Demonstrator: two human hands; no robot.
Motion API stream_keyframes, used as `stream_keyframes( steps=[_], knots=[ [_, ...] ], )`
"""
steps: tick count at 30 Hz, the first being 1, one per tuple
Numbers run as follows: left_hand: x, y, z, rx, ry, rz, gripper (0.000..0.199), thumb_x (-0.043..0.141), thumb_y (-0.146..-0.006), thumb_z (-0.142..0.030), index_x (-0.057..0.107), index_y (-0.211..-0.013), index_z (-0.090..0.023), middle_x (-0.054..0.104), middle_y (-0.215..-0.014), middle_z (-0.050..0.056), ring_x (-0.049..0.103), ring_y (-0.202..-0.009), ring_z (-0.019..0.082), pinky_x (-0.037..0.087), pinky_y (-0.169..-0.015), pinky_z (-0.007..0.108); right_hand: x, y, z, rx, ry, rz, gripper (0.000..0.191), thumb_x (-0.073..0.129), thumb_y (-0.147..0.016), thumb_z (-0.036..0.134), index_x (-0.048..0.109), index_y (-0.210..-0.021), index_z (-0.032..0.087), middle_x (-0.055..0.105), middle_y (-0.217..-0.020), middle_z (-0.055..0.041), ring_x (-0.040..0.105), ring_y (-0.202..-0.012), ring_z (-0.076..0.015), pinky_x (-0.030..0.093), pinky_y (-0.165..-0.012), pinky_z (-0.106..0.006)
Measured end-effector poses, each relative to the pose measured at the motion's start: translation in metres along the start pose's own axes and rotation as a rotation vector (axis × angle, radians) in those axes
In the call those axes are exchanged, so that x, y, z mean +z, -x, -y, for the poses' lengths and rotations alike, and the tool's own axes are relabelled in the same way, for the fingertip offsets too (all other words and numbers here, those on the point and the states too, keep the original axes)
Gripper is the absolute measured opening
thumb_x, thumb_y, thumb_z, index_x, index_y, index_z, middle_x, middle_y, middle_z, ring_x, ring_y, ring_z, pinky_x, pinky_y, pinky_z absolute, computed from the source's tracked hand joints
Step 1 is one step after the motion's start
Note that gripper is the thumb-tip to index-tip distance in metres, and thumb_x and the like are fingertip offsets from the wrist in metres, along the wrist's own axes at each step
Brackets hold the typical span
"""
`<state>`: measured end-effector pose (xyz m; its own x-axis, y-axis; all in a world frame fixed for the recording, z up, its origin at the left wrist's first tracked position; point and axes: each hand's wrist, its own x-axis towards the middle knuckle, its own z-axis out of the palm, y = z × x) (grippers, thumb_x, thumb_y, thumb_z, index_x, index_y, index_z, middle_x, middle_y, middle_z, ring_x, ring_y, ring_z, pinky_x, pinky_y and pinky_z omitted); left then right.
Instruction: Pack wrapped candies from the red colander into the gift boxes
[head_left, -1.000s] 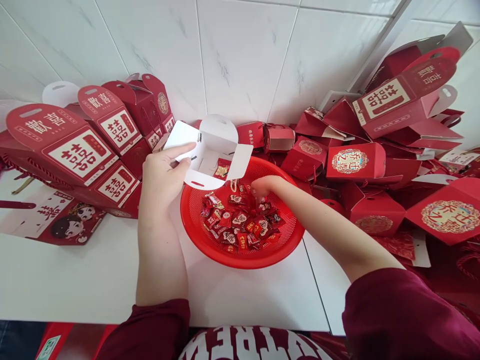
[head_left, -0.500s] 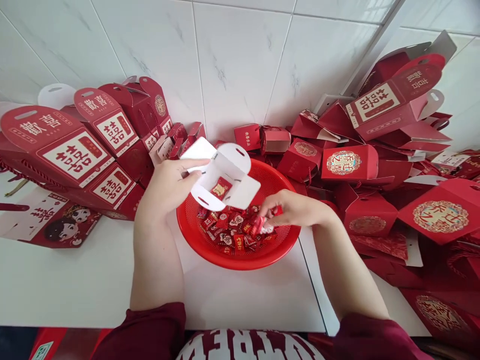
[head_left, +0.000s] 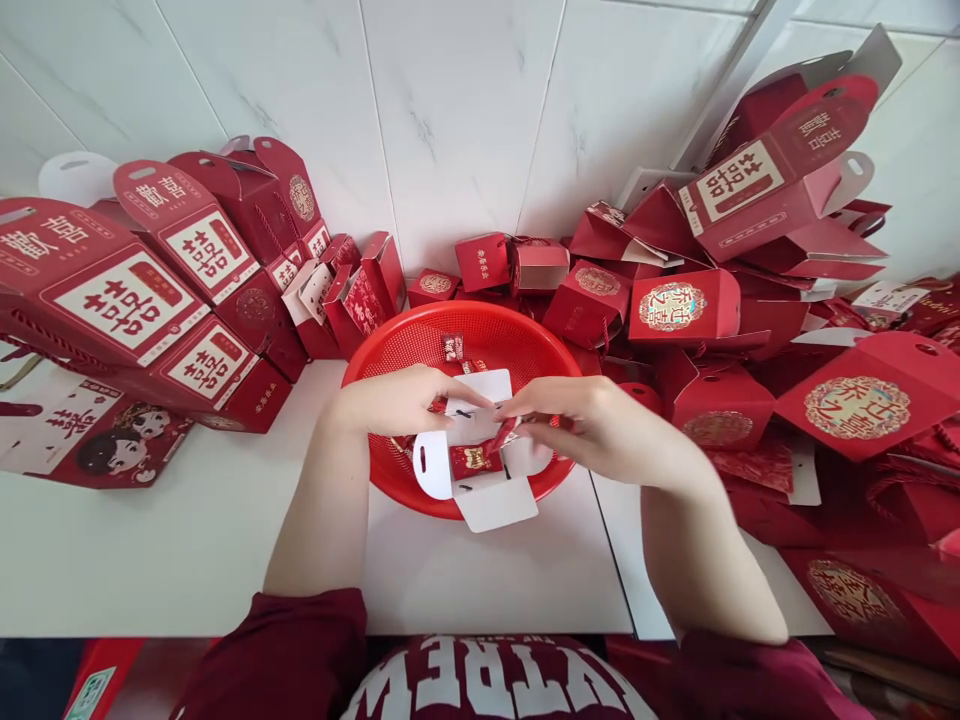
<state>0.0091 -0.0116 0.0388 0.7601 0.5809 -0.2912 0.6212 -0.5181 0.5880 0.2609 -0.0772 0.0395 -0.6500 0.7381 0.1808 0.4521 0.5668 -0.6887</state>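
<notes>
Inward over the open box (head_left: 499, 503), both hands (head_left: 409, 398) nearly fingertip-to-fingertip.

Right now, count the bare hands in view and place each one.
2: the left hand grips the open gift box at its far side; the right hand holds a red-wrapped candy over it.

Red cartons (head_left: 142, 290) stacked left of left hand (head_left: 401, 400); jumbled red boxes (head_left: 716, 395) right of right hand (head_left: 589, 425); pale tiled wall (head_left: 465, 120) beyond.

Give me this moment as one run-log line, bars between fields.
left hand: gripping open box | right hand: pinching red wrapped sweet over box | in box: red packet, gold print | box: over red basket
</notes>
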Motion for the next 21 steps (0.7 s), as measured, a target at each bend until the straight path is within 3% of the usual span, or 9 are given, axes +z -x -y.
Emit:
stream_keyframes(
  steps=[3,5,8,10,16,21],
  knots=[
    [0.001,-0.003,0.006,0.042,0.029,0.007,0.061,0.057,-0.078,-0.013,0.061,-0.136,-0.029,0.074,-0.107,0.001,0.066,-0.084,0.017,0.045,-0.070,0.023,0.022,-0.015,0.003,0.094,0.074,0.115,0.027,0.050,-0.095,0.012,0.061,-0.118,0.021,0.073,-0.093,-0.0017,0.067,-0.075,-0.0141,0.049,-0.066,-0.025],
    [0.002,-0.004,0.010,0.075,0.033,0.014,0.062,0.056,-0.079,-0.012,0.058,-0.138,-0.030,0.072,-0.111,0.001,0.065,-0.086,0.016,0.044,-0.071,0.023,0.038,-0.026,0.002,0.186,0.262,0.159,0.026,0.051,-0.092,0.010,0.058,-0.116,0.018,0.072,-0.090,-0.0035,0.066,-0.072,-0.0164,0.045,-0.060,-0.025],
    [0.003,-0.005,0.014,0.094,-0.009,-0.001,0.061,0.056,-0.083,-0.014,0.055,-0.141,-0.030,0.071,-0.108,0.001,0.063,-0.083,0.015,0.042,-0.070,0.023,0.060,-0.042,-0.004,0.256,0.631,0.216,0.028,0.045,-0.091,0.003,0.058,-0.114,0.011,0.072,-0.092,-0.0095,0.069,-0.077,-0.0219,0.046,-0.061,-0.029],
    [0.003,-0.005,0.016,0.084,-0.028,-0.002,0.061,0.055,-0.083,-0.013,0.054,-0.142,-0.030,0.071,-0.106,0.001,0.061,-0.079,0.014,0.041,-0.069,0.023,0.073,-0.050,-0.011,0.249,0.745,0.269,0.032,0.042,-0.090,-0.002,0.059,-0.116,0.009,0.072,-0.097,-0.0123,0.071,-0.081,-0.0231,0.048,-0.064,-0.030],
    [0.003,-0.005,0.016,0.062,-0.014,0.014,0.065,0.053,-0.080,-0.009,0.056,-0.140,-0.034,0.071,-0.119,-0.003,0.063,-0.081,0.014,0.041,-0.068,0.023,0.083,-0.054,-0.026,0.119,0.730,0.394,0.029,0.050,-0.089,-0.002,0.066,-0.109,0.010,0.070,-0.112,-0.0143,0.068,-0.104,-0.0254,0.051,-0.087,-0.031],
    [0.002,-0.003,0.013,0.031,-0.037,0.006,0.067,0.052,-0.081,-0.009,0.054,-0.142,-0.035,0.071,-0.120,-0.003,0.066,-0.087,0.016,0.042,-0.074,0.023,0.078,-0.051,-0.023,0.130,0.680,0.426,0.035,0.045,-0.090,-0.003,0.066,-0.115,0.010,0.068,-0.119,-0.0154,0.068,-0.103,-0.0234,0.052,-0.086,-0.030]
  ],
)
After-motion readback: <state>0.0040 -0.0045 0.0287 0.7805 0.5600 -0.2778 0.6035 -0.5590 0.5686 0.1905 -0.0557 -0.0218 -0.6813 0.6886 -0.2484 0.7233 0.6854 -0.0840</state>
